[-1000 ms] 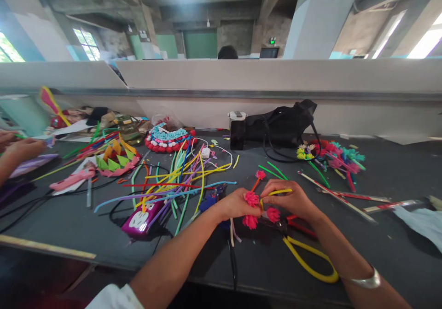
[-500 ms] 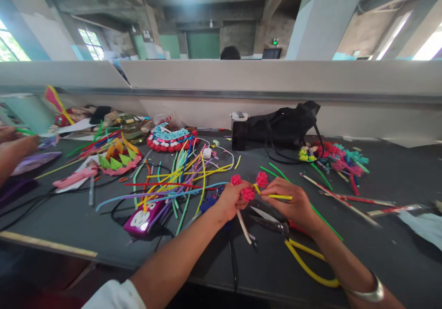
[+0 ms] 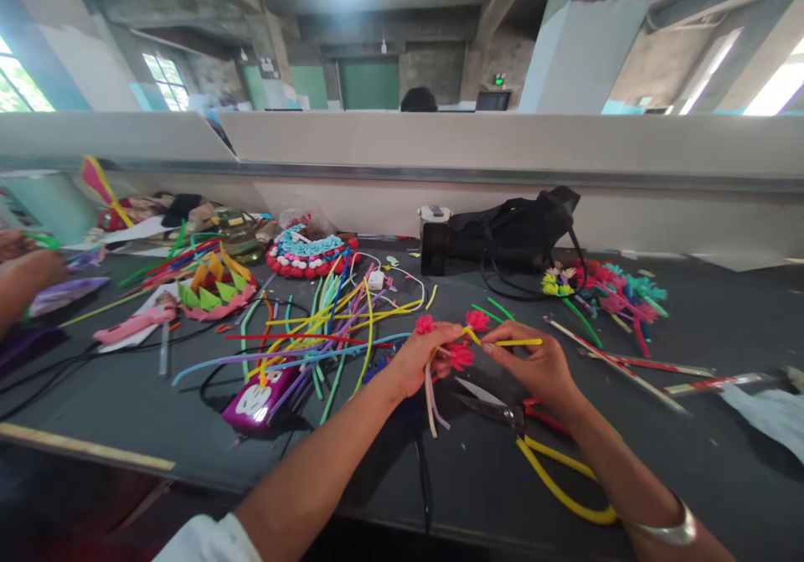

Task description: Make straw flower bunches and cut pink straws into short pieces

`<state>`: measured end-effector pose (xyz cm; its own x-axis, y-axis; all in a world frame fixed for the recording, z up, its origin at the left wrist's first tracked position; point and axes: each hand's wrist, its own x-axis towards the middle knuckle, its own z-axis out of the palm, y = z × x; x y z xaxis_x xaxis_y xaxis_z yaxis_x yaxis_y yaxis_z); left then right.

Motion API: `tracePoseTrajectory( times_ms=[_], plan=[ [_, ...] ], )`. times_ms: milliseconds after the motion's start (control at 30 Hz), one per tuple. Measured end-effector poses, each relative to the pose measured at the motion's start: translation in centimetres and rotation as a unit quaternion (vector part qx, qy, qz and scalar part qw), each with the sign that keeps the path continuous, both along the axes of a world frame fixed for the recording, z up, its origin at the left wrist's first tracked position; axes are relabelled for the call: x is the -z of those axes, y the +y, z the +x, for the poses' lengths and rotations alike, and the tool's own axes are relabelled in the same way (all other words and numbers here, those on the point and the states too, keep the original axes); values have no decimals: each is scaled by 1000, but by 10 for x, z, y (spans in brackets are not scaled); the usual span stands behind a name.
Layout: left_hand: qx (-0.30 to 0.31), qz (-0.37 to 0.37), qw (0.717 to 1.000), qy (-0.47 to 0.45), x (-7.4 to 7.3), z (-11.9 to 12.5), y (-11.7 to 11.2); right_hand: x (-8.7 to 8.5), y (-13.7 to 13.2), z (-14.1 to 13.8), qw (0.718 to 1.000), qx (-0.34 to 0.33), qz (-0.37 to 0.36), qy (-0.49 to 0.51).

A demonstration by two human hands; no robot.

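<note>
My left hand [image 3: 414,363] is closed around the stems of pink pipe-cleaner flowers [image 3: 461,356]; two blooms show at its fingers. Pale stems [image 3: 430,407] hang below that hand. A further pink flower [image 3: 477,321] stands just right of my left fingertips. By it, a yellow pipe cleaner [image 3: 524,342] bends near the left thumb and runs to the right. My right hand [image 3: 540,365] pinches this yellow pipe cleaner between thumb and fingers. Scissors [image 3: 496,409] with yellow and red handles lie on the table under my right hand, blades apart.
Loose coloured pipe cleaners [image 3: 339,327] and a purple box [image 3: 260,403] lie to the left. Behind them stand a paper crown [image 3: 217,290] and a beaded collar [image 3: 311,248]. A phone [image 3: 435,248], black bag [image 3: 508,231] and finished flowers [image 3: 619,290] are farther back. Another person's hand [image 3: 31,277] works at far left.
The flowers in my left hand have turned, and their stems now hang more steeply and spread apart. My right hand has shifted slightly right with the yellow pipe cleaner.
</note>
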<state>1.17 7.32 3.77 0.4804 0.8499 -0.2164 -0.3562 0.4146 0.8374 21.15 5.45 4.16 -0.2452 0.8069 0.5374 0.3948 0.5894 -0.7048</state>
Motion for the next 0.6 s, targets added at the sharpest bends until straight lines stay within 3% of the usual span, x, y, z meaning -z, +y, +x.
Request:
tracePoseTrajectory(
  times_ms=[67, 233, 333, 433, 600],
  plan=[
    [7, 0, 1000, -14, -1, -3, 1, -1, 0, 1, 1000, 4, -10, 4],
    [129, -11, 987, -96, -11, -17, 4, -2, 0, 4, 1000, -3, -21, 20],
    [170, -19, 980, -96, -16, -22, 5, -2, -1, 4, 999, -15, -30, 24],
    [161, -1, 985, -55, -13, -20, 5, -3, -2, 2, 998, -24, -40, 30],
    [75, 60, 995, 20, -3, -9, 2, -2, -2, -1, 999, -20, -33, 21]
  ],
)
